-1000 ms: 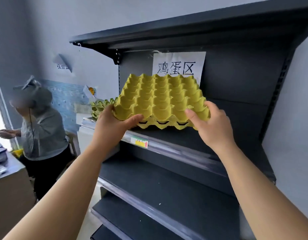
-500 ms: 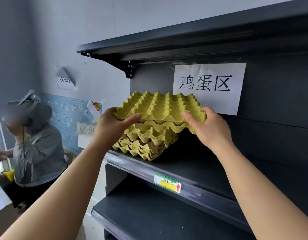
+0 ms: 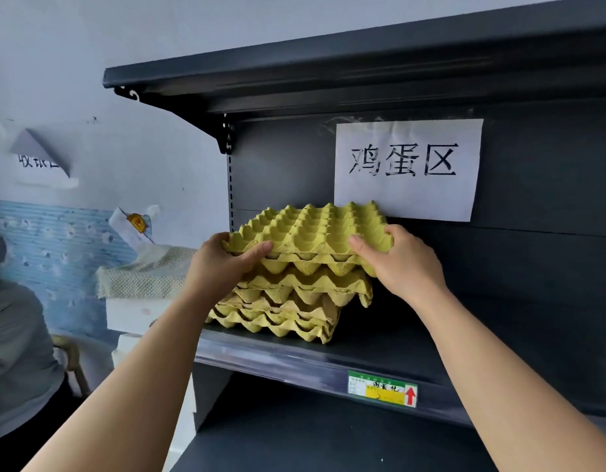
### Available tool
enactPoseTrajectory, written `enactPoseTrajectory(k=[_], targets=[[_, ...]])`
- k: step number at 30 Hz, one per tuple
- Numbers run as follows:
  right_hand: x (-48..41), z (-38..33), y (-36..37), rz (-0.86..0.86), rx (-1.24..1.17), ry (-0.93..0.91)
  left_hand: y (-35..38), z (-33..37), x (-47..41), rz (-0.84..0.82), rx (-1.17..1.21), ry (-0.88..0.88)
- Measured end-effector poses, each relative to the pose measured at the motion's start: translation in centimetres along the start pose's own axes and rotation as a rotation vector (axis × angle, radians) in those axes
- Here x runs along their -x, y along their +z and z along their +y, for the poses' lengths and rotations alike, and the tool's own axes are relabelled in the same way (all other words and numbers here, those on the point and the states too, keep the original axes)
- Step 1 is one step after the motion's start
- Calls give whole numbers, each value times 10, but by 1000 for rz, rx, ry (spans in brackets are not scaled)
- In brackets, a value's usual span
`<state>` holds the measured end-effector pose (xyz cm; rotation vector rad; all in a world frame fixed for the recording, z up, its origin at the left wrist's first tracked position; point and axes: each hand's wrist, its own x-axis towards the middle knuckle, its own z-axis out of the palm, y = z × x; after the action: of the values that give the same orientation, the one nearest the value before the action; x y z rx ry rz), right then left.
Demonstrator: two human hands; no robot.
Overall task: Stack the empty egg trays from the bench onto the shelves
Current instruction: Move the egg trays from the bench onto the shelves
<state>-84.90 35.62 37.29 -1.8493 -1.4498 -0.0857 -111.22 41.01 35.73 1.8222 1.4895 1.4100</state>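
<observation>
We see a yellow-green top egg tray (image 3: 312, 229) held by both hands over a stack of egg trays (image 3: 288, 301) of the same colour, which stands on the dark shelf (image 3: 277, 357) toward its nine o'clock end. The left hand (image 3: 223, 264) grips the tray's near corner at eight o'clock, its fingers (image 3: 257, 250) curled round the rim with the thumb laid on top. The right hand (image 3: 400, 264) grips the near corner at four o'clock in the same way, thumb over the edge. The tray sits level and right at the top of the stack; we cannot tell whether it already rests fully on the tray below. The trays underneath are unevenly aligned, the lowest ones set out toward seven o'clock. On the back panel at one o'clock from the tray hangs a white paper sign (image 3: 407, 168) with black characters, its lower edge just behind the tray's far corner. A green and yellow price label (image 3: 383, 391) with a red arrow is fixed to the shelf's front rail at five o'clock. At nine o'clock of the picture's edge, well apart, we see another person (image 3: 15, 335) in grey.
</observation>
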Motion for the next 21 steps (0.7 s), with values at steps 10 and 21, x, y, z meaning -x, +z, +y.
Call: enactPoseTrajectory(k=[10, 21], targets=[[21, -13, 11, -3, 63, 69, -3, -21, -3, -83, -240, 84], [73, -16, -23, 185, 193, -98, 29, 8, 37, 107, -336, 583]])
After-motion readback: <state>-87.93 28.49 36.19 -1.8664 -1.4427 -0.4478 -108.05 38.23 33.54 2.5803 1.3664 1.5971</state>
